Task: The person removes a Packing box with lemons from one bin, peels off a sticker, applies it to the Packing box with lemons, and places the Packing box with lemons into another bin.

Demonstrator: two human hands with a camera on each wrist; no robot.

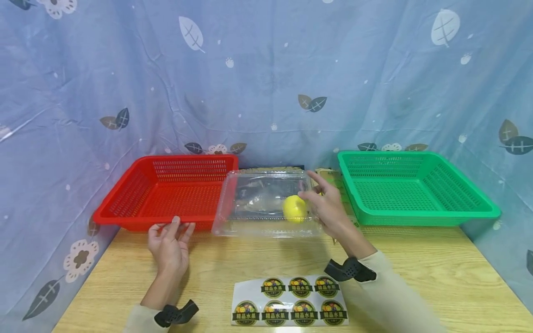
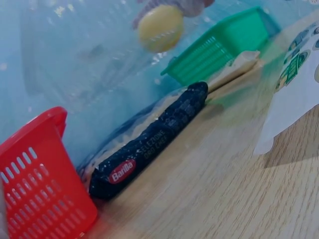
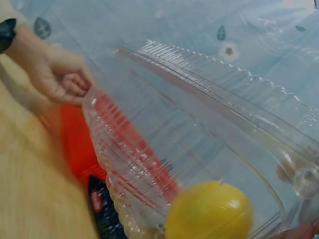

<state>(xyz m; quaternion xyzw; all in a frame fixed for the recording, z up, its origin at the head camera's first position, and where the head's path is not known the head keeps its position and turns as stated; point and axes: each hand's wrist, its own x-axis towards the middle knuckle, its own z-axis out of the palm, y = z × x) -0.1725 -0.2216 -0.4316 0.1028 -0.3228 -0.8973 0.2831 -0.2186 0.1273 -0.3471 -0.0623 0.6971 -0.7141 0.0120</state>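
My right hand (image 1: 329,208) grips the right end of a clear plastic clamshell box (image 1: 260,226), which is raised above the table and tilted. A yellow lemon (image 1: 294,208) lies in the box's right end, close to the thumb; the right wrist view shows the lemon (image 3: 209,211) large through the plastic. At the left, my left hand (image 1: 170,245) holds the front rim of a red basket (image 1: 166,218) with curled fingers. Part of that hand's grip is hidden by the rim. Only a sliver of it enters the left wrist view, beside the red basket (image 2: 45,184).
A green basket (image 1: 424,218) stands at the right. Behind the box lie a dark Barilla package (image 2: 149,144) and a tan package (image 2: 234,69). A sheet of round fruit stickers (image 1: 287,300) rests on the wooden table (image 1: 416,263) in front. A patterned blue curtain (image 1: 266,83) encloses the back and sides.
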